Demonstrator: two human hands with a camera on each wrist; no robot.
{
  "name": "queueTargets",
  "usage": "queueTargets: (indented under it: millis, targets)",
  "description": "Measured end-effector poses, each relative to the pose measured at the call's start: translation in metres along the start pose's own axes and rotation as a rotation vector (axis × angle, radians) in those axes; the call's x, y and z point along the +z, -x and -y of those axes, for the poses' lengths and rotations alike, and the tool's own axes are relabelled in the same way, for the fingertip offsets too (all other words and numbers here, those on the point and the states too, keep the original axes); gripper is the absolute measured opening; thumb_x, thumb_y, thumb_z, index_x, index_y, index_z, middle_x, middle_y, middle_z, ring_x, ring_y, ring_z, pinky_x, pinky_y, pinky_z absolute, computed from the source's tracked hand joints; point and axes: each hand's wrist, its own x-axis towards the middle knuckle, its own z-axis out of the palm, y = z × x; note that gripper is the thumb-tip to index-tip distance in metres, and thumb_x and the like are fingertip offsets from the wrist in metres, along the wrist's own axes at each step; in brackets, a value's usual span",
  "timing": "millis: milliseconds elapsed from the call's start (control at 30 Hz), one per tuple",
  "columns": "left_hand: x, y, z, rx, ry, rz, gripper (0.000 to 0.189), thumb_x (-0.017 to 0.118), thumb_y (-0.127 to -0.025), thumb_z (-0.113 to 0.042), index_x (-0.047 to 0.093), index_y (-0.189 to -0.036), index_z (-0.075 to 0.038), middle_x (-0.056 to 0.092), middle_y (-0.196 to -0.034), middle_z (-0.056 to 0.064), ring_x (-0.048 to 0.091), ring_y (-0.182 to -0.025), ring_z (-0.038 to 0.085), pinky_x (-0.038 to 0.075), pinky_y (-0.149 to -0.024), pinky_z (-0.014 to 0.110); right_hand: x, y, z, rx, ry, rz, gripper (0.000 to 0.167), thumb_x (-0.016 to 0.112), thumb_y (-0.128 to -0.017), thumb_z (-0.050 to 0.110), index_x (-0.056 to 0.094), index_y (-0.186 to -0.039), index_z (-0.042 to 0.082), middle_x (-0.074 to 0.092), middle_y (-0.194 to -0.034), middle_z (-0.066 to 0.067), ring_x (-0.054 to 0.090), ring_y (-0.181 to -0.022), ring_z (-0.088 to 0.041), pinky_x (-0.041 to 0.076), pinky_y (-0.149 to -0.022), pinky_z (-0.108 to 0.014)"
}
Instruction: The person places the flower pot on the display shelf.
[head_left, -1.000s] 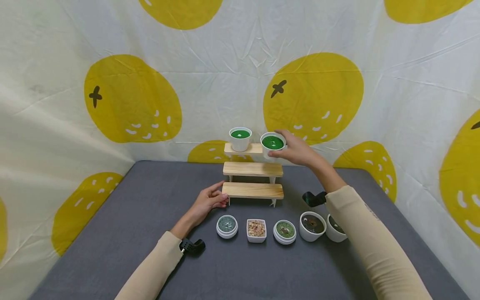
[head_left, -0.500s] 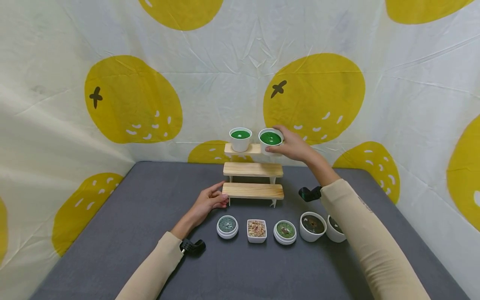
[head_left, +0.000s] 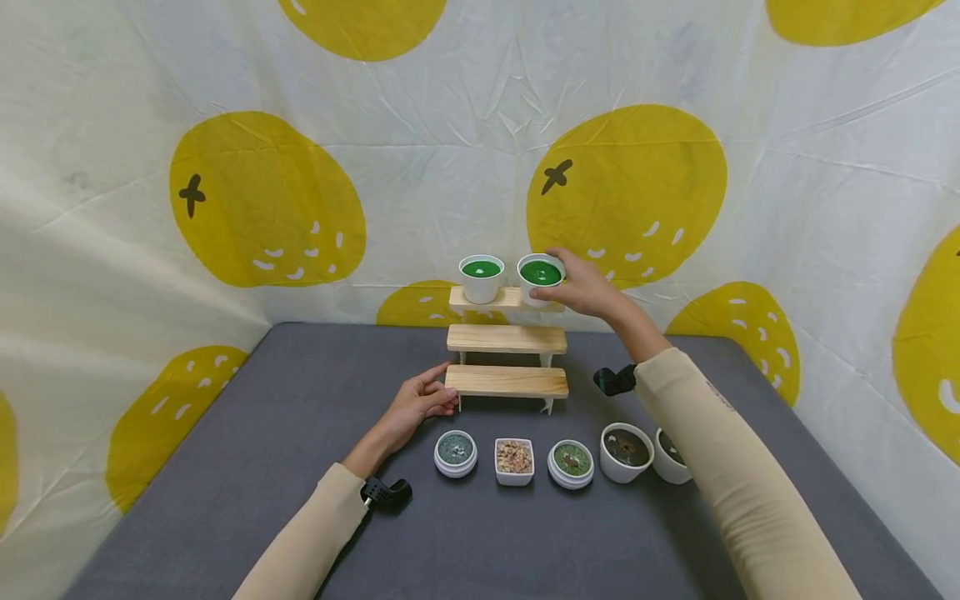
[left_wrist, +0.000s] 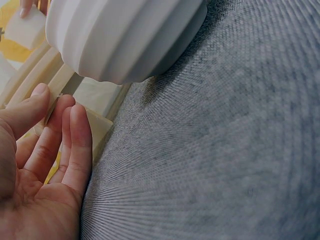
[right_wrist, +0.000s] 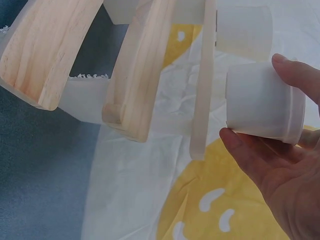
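Note:
A three-step wooden riser stand (head_left: 507, 381) stands at the back of the table. My right hand (head_left: 588, 287) holds a white cup with green contents (head_left: 540, 273) over the right end of the top step, thumb and fingers on opposite sides. In the right wrist view a small gap shows between that cup (right_wrist: 260, 102) and the top step (right_wrist: 202, 90). A second white cup with green contents (head_left: 481, 283) rests upright on the top step's left end. At the lowest step's left end, my left hand (head_left: 411, 407) grips the stand between thumb and fingers.
In front of the stand, a row holds a round white pot with grey-blue contents (head_left: 455, 467), a square dish of crumbly pieces (head_left: 513, 477), a green-filled pot (head_left: 570, 479) and two dark-filled cups (head_left: 618, 471). My right forearm partly covers the rightmost cup. A patterned cloth hangs behind.
My right hand has moved the green-filled cup slightly left and away from me, over the top step. My left hand stays at the stand's lowest step.

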Motion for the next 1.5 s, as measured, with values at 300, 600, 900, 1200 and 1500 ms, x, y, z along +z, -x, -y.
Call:
queueTargets:
  millis: [300,600,900,1200,1500]
  targets:
    - [0.0,-0.001,0.0,-0.002,0.004,-0.009,0.069,0.068,-0.1,-0.011,0.036,-0.161,-0.011,0.072,-0.097,0.004,0.07,-0.088,0.014,0.063,-0.079,0.026,0.001,-0.009,-0.003,0.019,0.007,0.002,0.089,0.079,-0.091,0.03,0.03,-0.158,-0.001,0.051,-0.148,-0.023,0.052,-0.128,-0.039,0.043,-0.112,-0.057]
    - [0.0,0.001,-0.001,0.004,-0.001,-0.001,0.069,0.068,-0.101,-0.011,0.034,-0.161,-0.009,0.072,-0.097,0.002,0.069,-0.088,0.013,0.062,-0.079,0.026,0.004,-0.014,-0.005,0.029,-0.006,0.015,0.089,0.078,-0.092,0.03,0.028,-0.158,-0.002,0.05,-0.148,-0.023,0.051,-0.129,-0.04,0.042,-0.114,-0.057]
    - [0.0,0.0,-0.001,0.006,-0.003,-0.001,0.068,0.067,-0.101,-0.01,0.036,-0.161,-0.01,0.072,-0.096,0.002,0.069,-0.088,0.014,0.063,-0.078,0.026,0.004,-0.019,-0.007,0.032,0.0,0.043,0.089,0.076,-0.094,0.032,0.027,-0.159,-0.004,0.05,-0.148,-0.025,0.052,-0.128,-0.041,0.043,-0.112,-0.057]
    - [-0.001,-0.001,0.001,0.003,-0.006,-0.005,0.067,0.068,-0.1,-0.011,0.037,-0.16,-0.011,0.072,-0.096,0.002,0.069,-0.088,0.014,0.062,-0.078,0.025,0.002,-0.023,-0.005,0.049,0.011,0.081,0.09,0.075,-0.094,0.036,0.025,-0.16,-0.003,0.049,-0.149,-0.025,0.051,-0.13,-0.04,0.043,-0.112,-0.057]
    - [-0.001,-0.002,0.0,0.004,-0.007,-0.002,0.068,0.068,-0.101,-0.012,0.036,-0.161,-0.011,0.072,-0.096,0.003,0.069,-0.088,0.014,0.062,-0.079,0.026,0.002,-0.027,-0.007,0.065,0.021,0.098,0.09,0.073,-0.096,0.037,0.024,-0.16,-0.003,0.047,-0.151,-0.026,0.049,-0.134,-0.041,0.04,-0.115,-0.057]
